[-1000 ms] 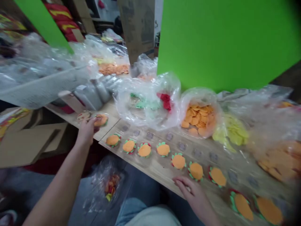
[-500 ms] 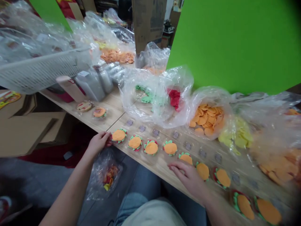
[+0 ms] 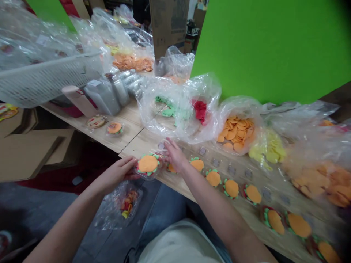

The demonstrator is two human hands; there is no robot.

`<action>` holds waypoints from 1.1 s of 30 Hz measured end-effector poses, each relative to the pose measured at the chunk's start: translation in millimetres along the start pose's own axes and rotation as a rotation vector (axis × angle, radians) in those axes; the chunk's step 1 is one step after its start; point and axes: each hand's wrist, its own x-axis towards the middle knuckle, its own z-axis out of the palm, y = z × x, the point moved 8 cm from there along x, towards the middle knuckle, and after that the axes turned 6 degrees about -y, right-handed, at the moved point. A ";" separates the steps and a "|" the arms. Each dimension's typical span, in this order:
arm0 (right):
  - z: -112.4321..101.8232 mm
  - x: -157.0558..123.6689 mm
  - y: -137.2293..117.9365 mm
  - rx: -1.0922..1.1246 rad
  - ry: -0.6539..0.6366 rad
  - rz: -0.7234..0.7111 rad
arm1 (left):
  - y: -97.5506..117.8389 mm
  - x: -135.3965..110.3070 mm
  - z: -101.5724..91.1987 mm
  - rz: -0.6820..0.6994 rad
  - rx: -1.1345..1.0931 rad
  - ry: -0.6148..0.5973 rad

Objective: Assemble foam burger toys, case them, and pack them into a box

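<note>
My left hand grips the left edge of a clear plastic case holding a foam burger, with an orange round on top and green and red edges showing. The case is at the table's front edge. My right hand is at its far right side, thumb and fingers around the edge of the clear lid, which stands off the burger and bears a small grey mark. Part of that grip is hard to make out. Behind my right wrist, another burger is partly hidden. More burgers continue rightward in a row.
Two closed cases, one a round burger, lie at the left. Beyond the row are open bags with green pieces, red pieces, orange rounds and yellow pieces. A white basket stands far left.
My right hand has moved left along the row to the lid by the leftmost burger. My left hand now holds that case, shifted slightly right and raised. The view has turned a little.
</note>
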 end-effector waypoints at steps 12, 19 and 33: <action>-46.9 -191.9 -4.5 -1.367 -0.076 -0.750 | -39.9 -8.4 167.4 -0.286 -0.294 -0.398; -107.8 -238.9 4.5 -0.955 0.340 -0.523 | -69.2 -26.9 216.4 -0.089 -0.114 -0.288; -132.3 -272.7 81.6 -0.616 0.177 0.064 | -129.9 -53.8 225.8 -0.216 0.253 -0.393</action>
